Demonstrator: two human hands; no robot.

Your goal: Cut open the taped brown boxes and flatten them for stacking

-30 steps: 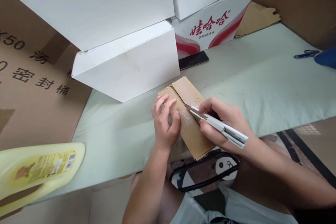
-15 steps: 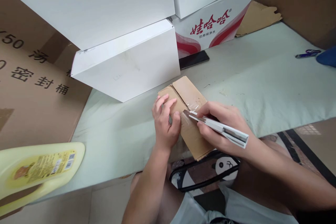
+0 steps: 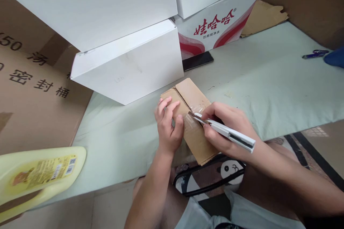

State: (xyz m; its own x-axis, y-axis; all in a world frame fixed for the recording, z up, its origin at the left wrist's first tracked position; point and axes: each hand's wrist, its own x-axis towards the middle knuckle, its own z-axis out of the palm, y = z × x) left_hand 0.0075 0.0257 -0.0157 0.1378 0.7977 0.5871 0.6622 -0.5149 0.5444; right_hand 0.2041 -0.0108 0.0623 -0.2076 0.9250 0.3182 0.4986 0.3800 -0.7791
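A small brown cardboard box lies on the cloth-covered table, with a dark seam along its top and clear tape across it. My left hand rests over its left side, fingers spread and thumb near the seam. A white utility knife is gripped in my right hand, its handle pointing back toward my wrist. The knife's dark tip touches or nearly touches the taped seam; my fingers partly hide its front end.
White boxes are stacked behind, beside a red-printed carton with a black phone before it. A yellow bottle is at left. Purple-handled scissors and a blue object lie right. Large cartons flank the table.
The knife's tip has shifted very slightly along the seam, and its handle is turned a little. My left hand keeps its place on the box. The whole view has drifted slightly.
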